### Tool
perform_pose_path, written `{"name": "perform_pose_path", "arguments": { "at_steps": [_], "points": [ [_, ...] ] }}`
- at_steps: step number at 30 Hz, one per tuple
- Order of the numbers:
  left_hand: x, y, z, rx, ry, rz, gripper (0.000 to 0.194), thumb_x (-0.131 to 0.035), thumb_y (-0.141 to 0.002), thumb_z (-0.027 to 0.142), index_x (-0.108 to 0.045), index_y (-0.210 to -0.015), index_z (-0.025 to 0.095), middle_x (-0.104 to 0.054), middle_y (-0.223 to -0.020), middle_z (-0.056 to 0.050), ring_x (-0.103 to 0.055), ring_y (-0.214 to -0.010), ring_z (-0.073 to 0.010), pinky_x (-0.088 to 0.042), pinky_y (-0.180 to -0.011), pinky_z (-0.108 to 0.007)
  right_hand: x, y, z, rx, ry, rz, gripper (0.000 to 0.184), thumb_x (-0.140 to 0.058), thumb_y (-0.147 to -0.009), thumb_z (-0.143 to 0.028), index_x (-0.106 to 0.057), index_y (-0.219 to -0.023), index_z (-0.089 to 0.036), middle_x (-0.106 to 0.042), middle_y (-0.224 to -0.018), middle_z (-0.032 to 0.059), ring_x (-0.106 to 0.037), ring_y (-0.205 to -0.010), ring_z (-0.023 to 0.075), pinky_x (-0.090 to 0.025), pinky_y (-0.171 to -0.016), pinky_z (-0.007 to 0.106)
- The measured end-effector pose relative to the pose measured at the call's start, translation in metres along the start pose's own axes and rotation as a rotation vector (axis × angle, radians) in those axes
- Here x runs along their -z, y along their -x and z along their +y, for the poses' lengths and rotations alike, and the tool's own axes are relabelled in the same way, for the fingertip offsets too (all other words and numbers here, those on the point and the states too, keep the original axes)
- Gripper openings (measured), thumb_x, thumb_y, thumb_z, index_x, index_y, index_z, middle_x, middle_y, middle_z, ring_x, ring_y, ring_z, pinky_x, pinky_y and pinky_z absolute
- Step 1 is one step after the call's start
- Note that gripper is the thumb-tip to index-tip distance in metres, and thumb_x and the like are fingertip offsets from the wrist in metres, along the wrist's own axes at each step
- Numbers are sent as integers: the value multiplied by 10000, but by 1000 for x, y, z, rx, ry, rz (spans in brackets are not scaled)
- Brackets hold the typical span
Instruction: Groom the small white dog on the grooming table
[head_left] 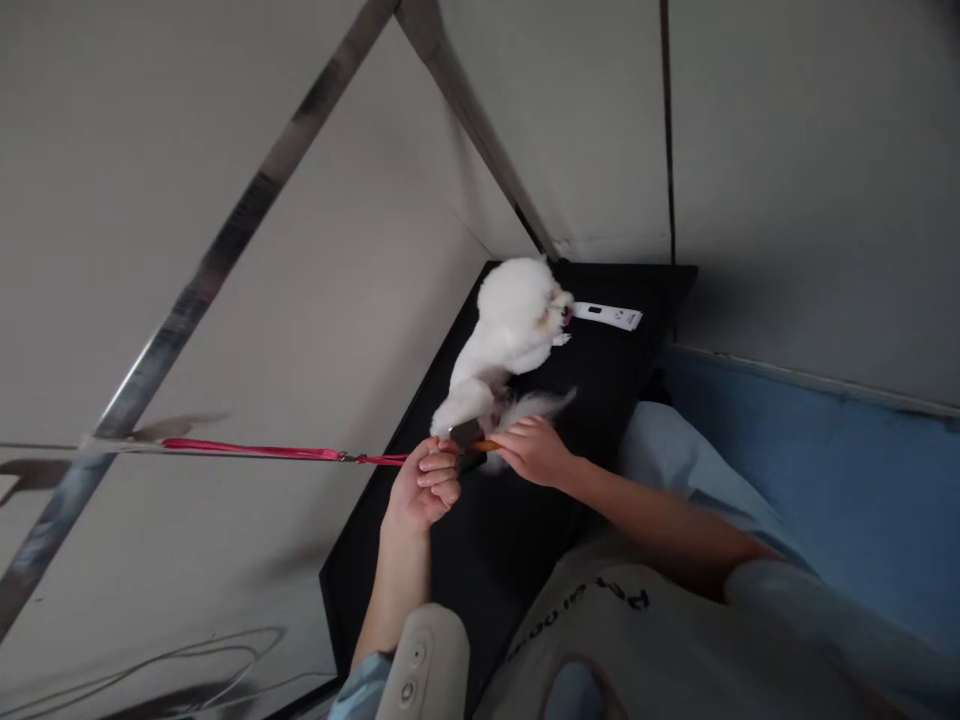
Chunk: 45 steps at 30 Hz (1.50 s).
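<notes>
A small white fluffy dog [510, 335] stands on a black table [615, 370], facing away toward a white clipper [609, 315]. My left hand [424, 487] is closed in a fist at the dog's rear, right where a pink leash [277, 453] ends; whether it grips the leash or the dog's leg I cannot tell. My right hand [534, 450] is closed on an orange-handled brush [472, 440] held against the dog's hindquarters, beside its tail.
The leash runs left to a metal grooming arm [187, 300] that crosses the pale wall. A blue surface [825, 450] lies to the right of the table. My light shirt and a grey device [424, 665] fill the bottom of the view.
</notes>
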<state>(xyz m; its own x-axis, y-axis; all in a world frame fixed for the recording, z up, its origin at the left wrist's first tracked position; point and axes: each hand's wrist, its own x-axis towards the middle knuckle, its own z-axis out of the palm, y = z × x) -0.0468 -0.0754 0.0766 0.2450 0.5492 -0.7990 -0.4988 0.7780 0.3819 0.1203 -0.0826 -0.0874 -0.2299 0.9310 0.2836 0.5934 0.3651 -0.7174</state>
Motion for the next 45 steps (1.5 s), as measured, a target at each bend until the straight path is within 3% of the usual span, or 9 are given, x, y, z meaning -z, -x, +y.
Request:
{"name": "perform_pose_path", "arguments": {
  "at_steps": [5,10,14,18,23,27,29,40,45],
  "points": [
    [6,1,1,44,-19,16,167,-417,-938,212,-417,-777,169,-350,-420,110,-313,-276,-19,-215,-357,-130,29,-11,10,-104,170,-32,251,-450,-940,-269,-683,-984,-185,-697,-891,68,-595,-826,170,-286,-786,309],
    [10,2,2,77,-13,-4,191,-413,-944,235,-418,-765,168,-334,-410,114,-317,-270,-23,-192,-360,-136,44,-16,4,125,170,-73,249,-455,-946,-308,-677,-1028,-228,-700,-905,52,-590,-894,186,-267,-818,324],
    [13,3,2,90,5,-17,199,-402,-951,247,-419,-769,166,-349,-417,112,-336,-278,-24,-206,-368,-131,56,-19,0,-149,272,-68,249,-453,-925,-235,-691,-915,-163,-703,-858,93,-611,-809,187,-268,-768,331],
    [14,2,2,53,-64,-26,175,-425,-935,220,-416,-767,170,-325,-425,114,-307,-283,-24,-202,-378,-129,61,-20,-6,103,196,-106,239,-469,-928,-294,-695,-931,-217,-714,-876,53,-618,-849,182,-277,-787,322],
    [13,0,1,32,-137,-10,162,-436,-921,204,-417,-764,172,-303,-436,114,-263,-290,-23,-196,-388,-127,62,-21,-4,-148,249,-98,286,-439,-929,-249,-709,-867,-177,-715,-845,88,-631,-786,192,-288,-751,329],
    [12,0,1,20,-114,-1,161,-430,-925,207,-413,-768,175,-312,-432,112,-266,-286,-23,-200,-380,-128,62,-20,-3,94,158,-99,246,-473,-919,-287,-709,-893,-225,-716,-862,53,-631,-845,185,-299,-790,318],
    [10,1,0,13,-72,1,167,-421,-934,212,-408,-772,174,-329,-428,113,-283,-281,-21,-204,-372,-128,63,-21,-1,-25,195,-121,238,-486,-904,-261,-713,-867,-197,-714,-864,74,-635,-837,191,-307,-781,320],
    [-13,-1,7,-151,-20,-79,153,-433,-893,65,-407,-793,177,-396,-437,110,-359,-302,-5,-255,-367,-98,-17,6,-15,-379,-90,-76,303,-422,-941,-270,-715,-894,-212,-710,-812,41,-633,-732,163,-384,-673,259],
    [-11,-3,8,-116,47,-116,159,-440,-886,60,-389,-794,179,-428,-436,119,-400,-301,1,-273,-355,-91,-31,-1,-15,-268,-275,94,282,-436,-944,-303,-703,-952,-212,-708,-832,28,-615,-750,148,-374,-670,240]
  ]
}}
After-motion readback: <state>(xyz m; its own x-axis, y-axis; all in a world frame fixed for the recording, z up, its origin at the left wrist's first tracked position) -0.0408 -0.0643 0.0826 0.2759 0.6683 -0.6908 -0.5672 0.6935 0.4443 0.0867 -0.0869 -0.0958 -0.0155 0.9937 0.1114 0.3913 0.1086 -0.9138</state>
